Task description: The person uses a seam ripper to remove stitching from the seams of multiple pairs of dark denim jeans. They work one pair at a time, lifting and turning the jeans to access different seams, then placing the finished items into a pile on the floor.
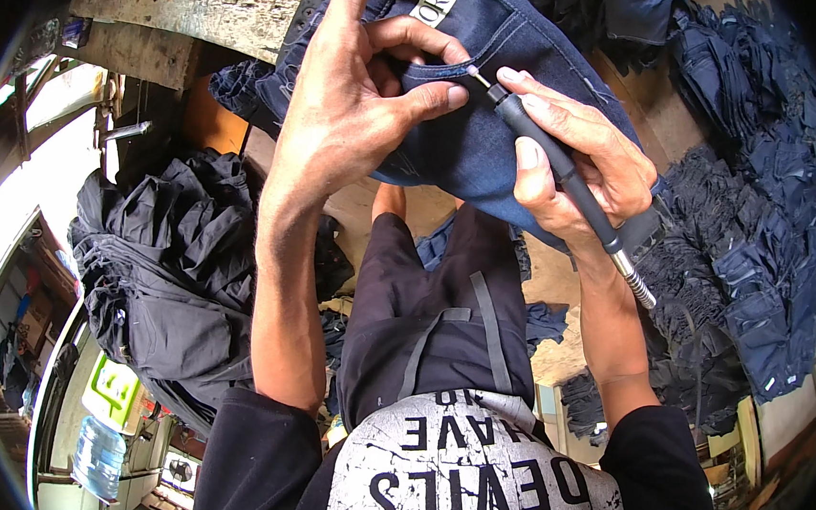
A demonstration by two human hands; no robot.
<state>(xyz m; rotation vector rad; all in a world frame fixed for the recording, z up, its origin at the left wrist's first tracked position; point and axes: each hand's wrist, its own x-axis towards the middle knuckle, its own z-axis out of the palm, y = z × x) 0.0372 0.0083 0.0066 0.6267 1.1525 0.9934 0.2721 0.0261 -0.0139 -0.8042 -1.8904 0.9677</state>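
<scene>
Jeans of dark blue hang in front of the person, held up between both hands, above the lap in black shorts. The right hand is closed around a black pen-like tool, gripping it like a pencil. The long axis of the tool runs from lower right, where a metal spring cable leaves it, up to the left, and its thin tip touches the pocket edge of the jeans. The left hand is closed on the cloth: thumb and fingers pinch the pocket edge just beside the tip, on its left side. So the tip points toward the left fingers, and both hands are very near each other at this seam. Farther out, a heap of dark clothes lies at the left, and stacks of folded blue jeans at the right.
</scene>
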